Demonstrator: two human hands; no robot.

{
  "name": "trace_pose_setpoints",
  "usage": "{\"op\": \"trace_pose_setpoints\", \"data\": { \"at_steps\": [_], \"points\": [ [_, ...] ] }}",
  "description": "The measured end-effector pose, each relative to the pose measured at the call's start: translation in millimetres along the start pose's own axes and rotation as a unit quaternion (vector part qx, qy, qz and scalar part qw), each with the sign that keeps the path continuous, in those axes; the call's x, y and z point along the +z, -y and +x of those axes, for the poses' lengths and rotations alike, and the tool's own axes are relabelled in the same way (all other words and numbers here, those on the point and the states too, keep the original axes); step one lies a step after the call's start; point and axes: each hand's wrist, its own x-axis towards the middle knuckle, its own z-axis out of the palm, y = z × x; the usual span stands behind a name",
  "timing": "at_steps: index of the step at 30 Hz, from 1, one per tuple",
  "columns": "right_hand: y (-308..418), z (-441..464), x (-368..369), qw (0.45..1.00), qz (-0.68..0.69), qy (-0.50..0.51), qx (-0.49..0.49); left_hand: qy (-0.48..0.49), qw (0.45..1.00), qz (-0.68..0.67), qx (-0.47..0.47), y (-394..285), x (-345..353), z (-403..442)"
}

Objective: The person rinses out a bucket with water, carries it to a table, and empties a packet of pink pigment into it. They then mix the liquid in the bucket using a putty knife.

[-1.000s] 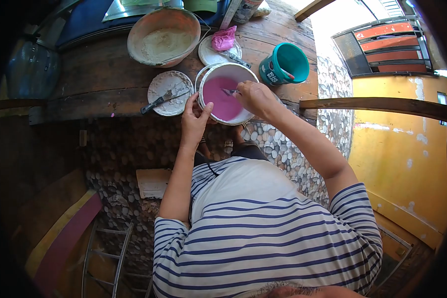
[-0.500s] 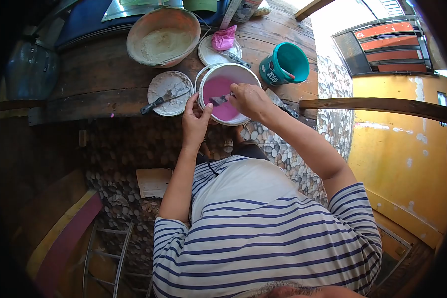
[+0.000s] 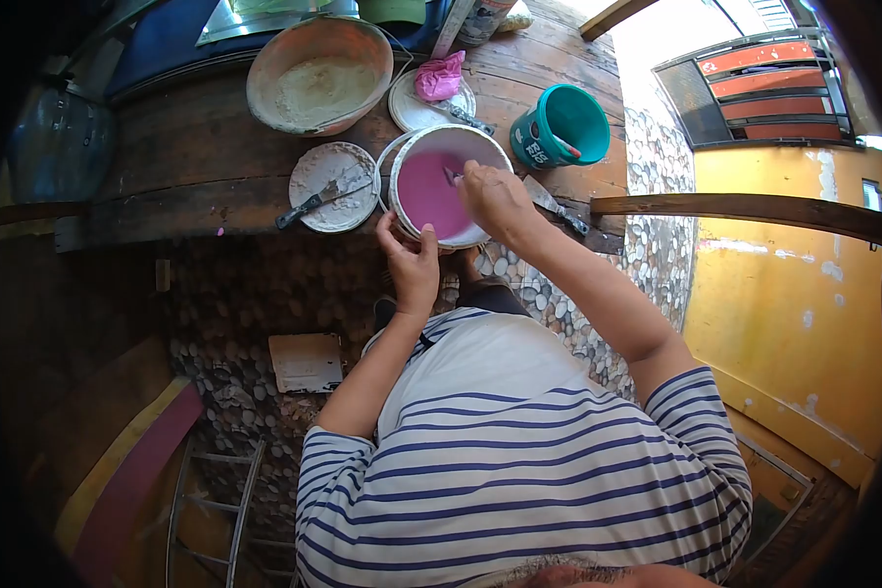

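Note:
A white bucket [image 3: 395, 196] with pink paint [image 3: 429, 201] inside stands at the front edge of the wooden table. My left hand [image 3: 414, 269] grips its near-left side, thumb up by the rim and fingers against the outer wall. Over the bucket's right side, my right hand [image 3: 498, 201] is closed around a flat tool that looks like a putty knife [image 3: 452, 176]. Only its narrow end shows, above the pink paint; my fingers hide the rest. To the left lies a white lid [image 3: 316, 167] smeared with paste, a black-handled putty knife [image 3: 309, 206] resting across it.
A large basin [image 3: 265, 88] with pale paste is behind. A second lid [image 3: 412, 116] carries a pink cloth [image 3: 441, 76] and a scraper. On the right stand a teal bucket [image 3: 534, 132] and another black-handled scraper [image 3: 563, 211]. A wooden rail [image 3: 735, 204] juts out at right.
My left hand has slid down and right along the bucket's rim. My right hand has shifted slightly right, with the tool's end now farther back and less of it showing.

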Motion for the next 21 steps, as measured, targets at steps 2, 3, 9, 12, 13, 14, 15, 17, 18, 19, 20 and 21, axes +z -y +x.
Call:
{"op": "trace_pose_setpoints", "data": {
  "at_steps": [2,3,9,12,13,14,15,17,18,19,20,21],
  "points": [
    [9,-4,-2,0.998,0.043,0.013,-0.04,-0.001,1.0,0.009,0.003,-5,1,-2],
    [9,-5,-6,0.998,0.042,0.014,-0.042,-0.003,1.0,0.008,0.003,-5,1,-3],
    [-2,1,-8,1.0,0.014,-0.011,0.019,0.008,0.999,0.031,0.037,-6,-2,-6],
    [10,1,-3,0.997,0.052,-0.032,-0.039,0.002,0.997,0.041,0.061,0,-4,-5],
    [16,-3,-4,0.997,0.052,-0.008,-0.055,0.001,0.997,0.036,0.064,-1,-3,-5],
    [19,-6,-4,0.996,0.051,0.016,-0.07,-0.001,0.997,0.031,0.067,-1,-2,-5],
    [17,-10,-6,0.996,0.05,0.018,-0.072,-0.003,0.997,0.03,0.067,1,-3,-4],
    [2,-19,-11,0.994,0.046,0.064,-0.077,-0.005,0.994,0.06,0.088,7,-4,-3],
    [-1,-19,-14,0.994,0.045,0.065,-0.078,-0.007,0.994,0.058,0.087,7,-5,-3],
    [-5,-17,-18,0.996,0.022,0.065,-0.052,-0.004,0.996,0.046,0.075,7,-4,-3],
    [-8,-14,-20,0.998,-0.001,0.064,-0.025,0.0,0.997,0.033,0.064,6,-4,-3],
    [-10,-9,-18,0.998,-0.002,0.064,-0.024,0.001,0.997,0.032,0.064,7,-3,-2]
  ]
}}
